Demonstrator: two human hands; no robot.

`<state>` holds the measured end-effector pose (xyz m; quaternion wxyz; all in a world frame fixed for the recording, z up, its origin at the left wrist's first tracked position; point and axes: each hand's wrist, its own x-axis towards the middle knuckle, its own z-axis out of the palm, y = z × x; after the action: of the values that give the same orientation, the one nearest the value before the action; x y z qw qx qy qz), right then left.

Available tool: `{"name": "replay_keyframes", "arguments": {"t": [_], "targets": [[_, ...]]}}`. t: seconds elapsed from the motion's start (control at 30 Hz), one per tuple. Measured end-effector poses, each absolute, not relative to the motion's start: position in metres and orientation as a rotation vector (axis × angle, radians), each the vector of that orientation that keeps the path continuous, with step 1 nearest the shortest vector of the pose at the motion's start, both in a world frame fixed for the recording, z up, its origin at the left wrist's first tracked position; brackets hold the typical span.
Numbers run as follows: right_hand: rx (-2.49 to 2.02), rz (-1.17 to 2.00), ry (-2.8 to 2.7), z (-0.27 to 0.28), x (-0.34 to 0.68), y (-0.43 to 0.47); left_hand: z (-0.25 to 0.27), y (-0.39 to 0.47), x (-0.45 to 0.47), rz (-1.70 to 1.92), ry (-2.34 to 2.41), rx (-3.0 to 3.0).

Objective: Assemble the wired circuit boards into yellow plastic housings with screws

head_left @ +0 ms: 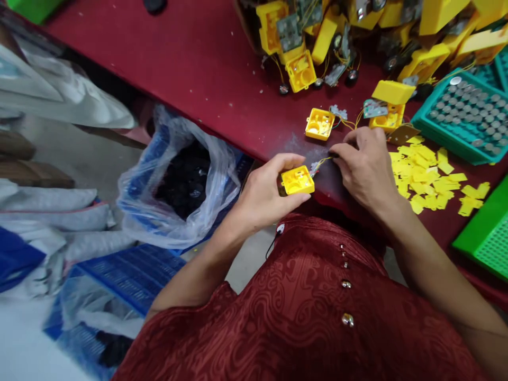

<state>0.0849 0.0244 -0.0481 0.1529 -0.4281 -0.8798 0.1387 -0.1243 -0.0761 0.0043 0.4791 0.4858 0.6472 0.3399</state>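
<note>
My left hand [260, 196] grips a small yellow plastic case [298, 181] by its edges between thumb and fingers, open side up. Thin yellow wires [324, 161] and a small circuit board [314, 168] come off the case's right side. At the far end of the wires, my right hand [369, 166] pinches a small dark part [333, 154], mostly hidden by the fingers. Just beyond lies a second open yellow case [319, 124], wired to a small board [338, 111]. Another yellow case [388, 116] with a board sits behind my right hand.
Flat yellow pieces [426, 174] lie right of my right hand, near a teal tray [444, 143] of button cells. Wired yellow cases [300, 71] are heaped at the back. A green basket [488, 233] stands right. Left, below the table edge, is a plastic-lined blue crate [137, 164] holding black parts.
</note>
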Motion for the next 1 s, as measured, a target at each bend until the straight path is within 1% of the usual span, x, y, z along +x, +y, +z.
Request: {"name": "replay_keyframes", "arguments": {"t": [0.13,0.3,0.37,0.43,0.57,0.67,0.8,1.0], "targets": [[-1.244,0.397,-2.472,-0.048,0.087,0.023,0.007,-0.084,-0.116,0.814,1.689,1.548],[-1.081,0.335,-2.432,-0.034,0.104,0.019,0.008,-0.086,-0.110,0.788,1.691,1.601],[-1.039,0.371,-2.390,-0.023,0.113,0.015,0.007,-0.085,-0.108,0.826,1.682,1.500],[-1.055,0.437,-2.329,-0.010,0.119,0.011,0.004,-0.084,-0.105,0.887,1.590,1.273],[-1.142,0.611,-2.193,0.012,0.120,0.010,-0.005,-0.078,-0.096,0.849,1.096,0.587],[-1.265,0.692,-2.138,0.018,0.121,0.017,-0.011,-0.073,-0.089,0.783,0.883,0.283],[-1.409,0.792,-2.122,0.015,0.129,0.022,-0.013,-0.071,-0.087,0.848,0.927,0.243],[-1.366,0.930,-1.964,0.004,0.131,0.006,-0.011,-0.070,-0.091,0.886,0.999,0.281]]}}
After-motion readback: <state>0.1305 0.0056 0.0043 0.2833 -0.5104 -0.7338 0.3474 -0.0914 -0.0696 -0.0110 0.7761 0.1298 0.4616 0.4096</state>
